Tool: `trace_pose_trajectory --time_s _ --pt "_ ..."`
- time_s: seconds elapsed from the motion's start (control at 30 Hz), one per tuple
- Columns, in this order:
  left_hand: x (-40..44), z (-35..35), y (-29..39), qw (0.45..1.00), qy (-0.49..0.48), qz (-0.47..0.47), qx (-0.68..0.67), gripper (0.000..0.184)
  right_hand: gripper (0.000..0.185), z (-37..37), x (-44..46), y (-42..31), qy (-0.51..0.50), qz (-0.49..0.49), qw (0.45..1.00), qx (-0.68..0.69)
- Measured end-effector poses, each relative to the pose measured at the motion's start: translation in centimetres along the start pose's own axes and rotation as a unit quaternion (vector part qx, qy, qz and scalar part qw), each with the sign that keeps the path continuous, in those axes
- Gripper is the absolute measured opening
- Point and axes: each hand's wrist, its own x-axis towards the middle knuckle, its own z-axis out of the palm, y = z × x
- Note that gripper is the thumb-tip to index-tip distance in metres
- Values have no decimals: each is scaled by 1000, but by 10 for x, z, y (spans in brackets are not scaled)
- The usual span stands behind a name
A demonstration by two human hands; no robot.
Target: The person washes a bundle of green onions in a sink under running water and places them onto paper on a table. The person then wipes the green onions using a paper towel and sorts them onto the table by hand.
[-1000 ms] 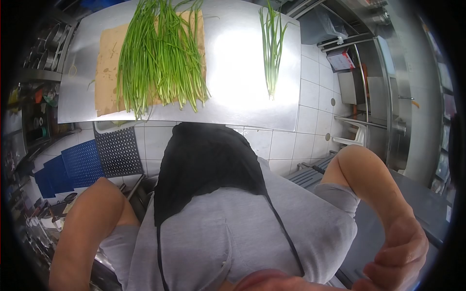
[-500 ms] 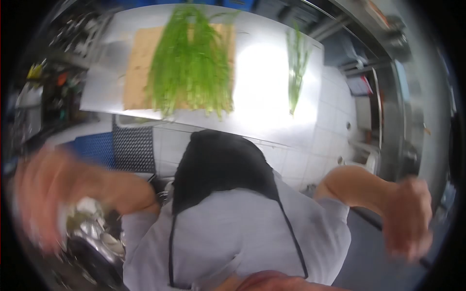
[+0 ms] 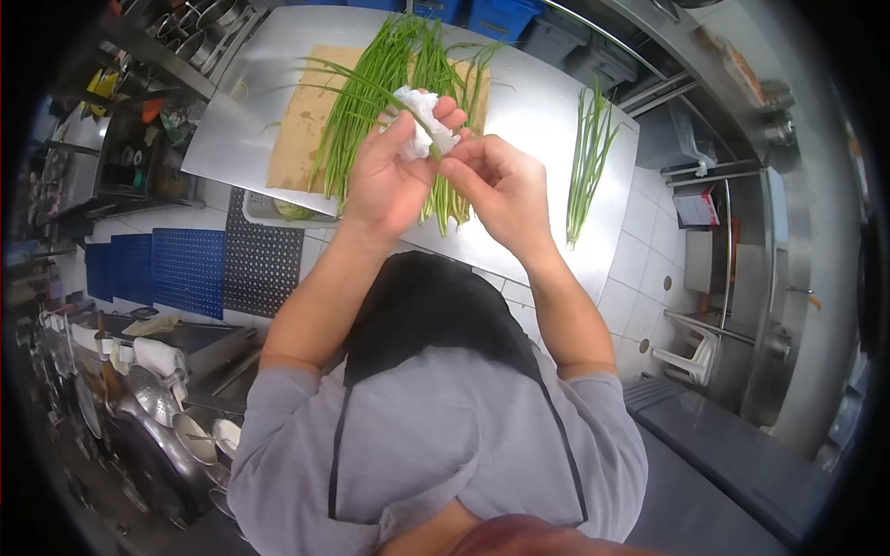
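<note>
My left hand (image 3: 387,181), palm up, cradles a crumpled white paper towel (image 3: 425,122) with its fingers curled round it. Across the towel lies a long green scallion (image 3: 362,79), its leafy end trailing to the upper left. With thumb and forefinger, my right hand (image 3: 505,185) pinches the lower end of that scallion beside the towel. Beneath both hands a large bunch of scallions (image 3: 343,148) is spread over a tan board (image 3: 297,139), partly hidden by my hands. A smaller bunch of scallions (image 3: 584,167) rests at the right of the steel table.
The steel table (image 3: 519,102) stands before me. A white tray (image 3: 269,211) shows under its front edge. Blue bins (image 3: 501,17) line the far side. At the lower left are pans and a perforated ladle (image 3: 153,394); steel shelving (image 3: 742,232) is at the right.
Both hands have come from wide apart at my sides to together over the large bunch. The towel and a single scallion now show in them.
</note>
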Motion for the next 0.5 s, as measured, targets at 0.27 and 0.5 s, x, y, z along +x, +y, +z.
trace_pose_trajectory --time_s 0.27,0.5 --pt "-1 -1 -16 998 11 -4 65 41 14 2 4 11 31 48 997 43" --pt "-6 -3 -30 995 20 -19 101 37 12 -2 2 13 40 52 998 -11"
